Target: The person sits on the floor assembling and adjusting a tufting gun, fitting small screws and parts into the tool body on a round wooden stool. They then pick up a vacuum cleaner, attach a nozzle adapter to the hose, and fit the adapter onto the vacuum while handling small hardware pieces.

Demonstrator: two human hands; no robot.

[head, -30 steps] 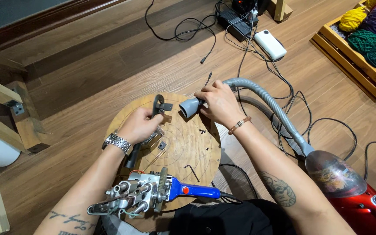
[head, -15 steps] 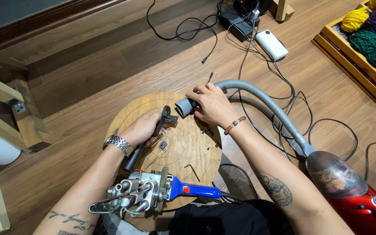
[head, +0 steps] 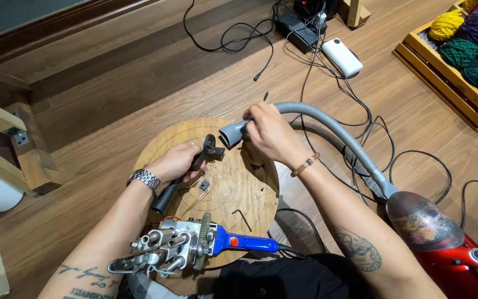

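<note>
At frame centre, over the round wooden board (head: 250, 188), my right hand (head: 269, 133) grips the grey vacuum hose (head: 327, 124) nozzle (fingers wrapped); my left hand (head: 175, 163) clasps a black-handled tool (head: 195, 166).

Ribbed grey plastic hose (head: 338, 130), raw plywood disc (head: 250, 188), glossy red vacuum (head: 460, 260).

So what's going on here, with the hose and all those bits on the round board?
A person sits at a round wooden board on the floor. The right hand grips the grey vacuum hose near its nozzle, aimed at a small black part that the left hand holds over the board. A metal tool with a blue handle lies at the near edge, and the red vacuum cleaner stands to the right.
</note>
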